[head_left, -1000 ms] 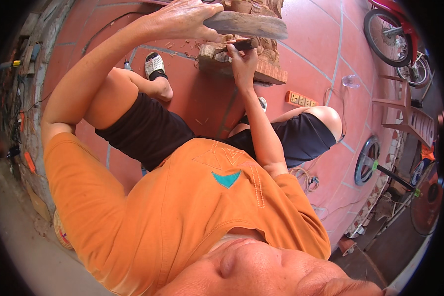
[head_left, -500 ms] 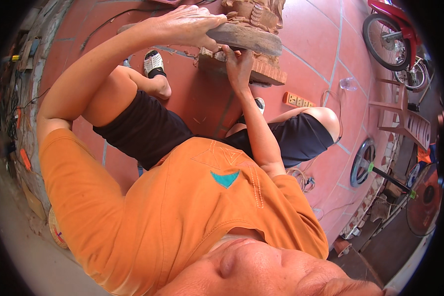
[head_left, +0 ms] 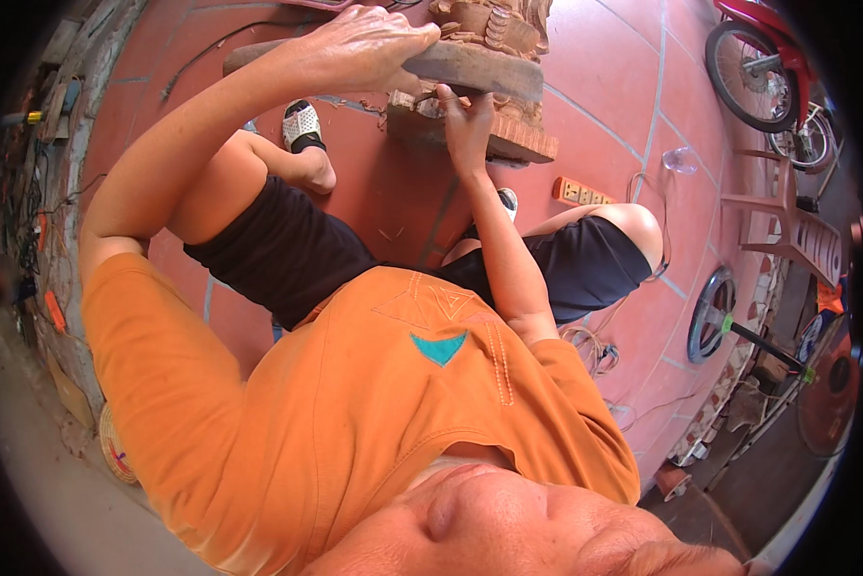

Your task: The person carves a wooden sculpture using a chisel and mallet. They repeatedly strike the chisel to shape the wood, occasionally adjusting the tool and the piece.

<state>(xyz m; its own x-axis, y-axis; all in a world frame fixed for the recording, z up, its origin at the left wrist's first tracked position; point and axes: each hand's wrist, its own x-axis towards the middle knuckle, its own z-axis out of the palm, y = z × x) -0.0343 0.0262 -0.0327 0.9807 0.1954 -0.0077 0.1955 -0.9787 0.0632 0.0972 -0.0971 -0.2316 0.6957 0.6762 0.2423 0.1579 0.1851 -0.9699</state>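
While the left hand (head_left: 369, 48) lies palm-down over the flat wooden slab (head_left: 470, 69) at upper centre of the frame, fingers curled over its near edge, the right hand (head_left: 462, 120) is closed against the carved wooden base (head_left: 508, 139) just beneath; whether it holds a tool cannot be told. A carved figure (head_left: 494, 24) stands on the slab, cut off by the top edge. Around the work: a white sandal (head_left: 304, 125) at left of the base, a power strip (head_left: 582, 192) on the red tiled floor (head_left: 604, 86) at right, a motorbike wheel (head_left: 746, 62) upper right, a plastic chair (head_left: 796, 226) at right. The orange shirt (head_left: 355, 422) fills the lower frame and hides the floor behind it
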